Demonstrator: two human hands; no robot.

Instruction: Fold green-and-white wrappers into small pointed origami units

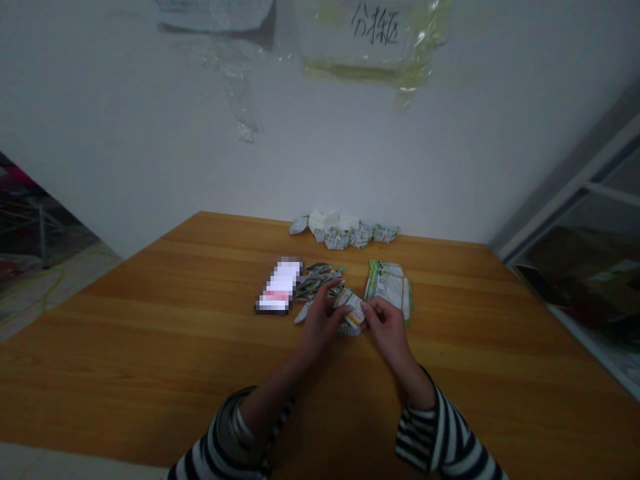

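Between my two hands is a small printed packet (353,315), white with a yellow and orange strip, tilted over the table. My left hand (323,320) closes on its left side, with the thumb lying on the printed face. The thumb and fingers of my right hand (385,320) pinch its right edge. Under and behind my left hand lies a loose pile of folded printed pieces (315,283), partly covered by the fingers. Just beyond my right hand rests a flat stack of green-edged printed packets (390,287).
A phone (280,287) with a lit, blurred screen lies left of the pile. Crumpled printed papers (345,235) sit in a row near the wall on the wooden table (175,320). Shelving (575,193) stands at the right. Taped paper signs (373,33) hang on the wall.
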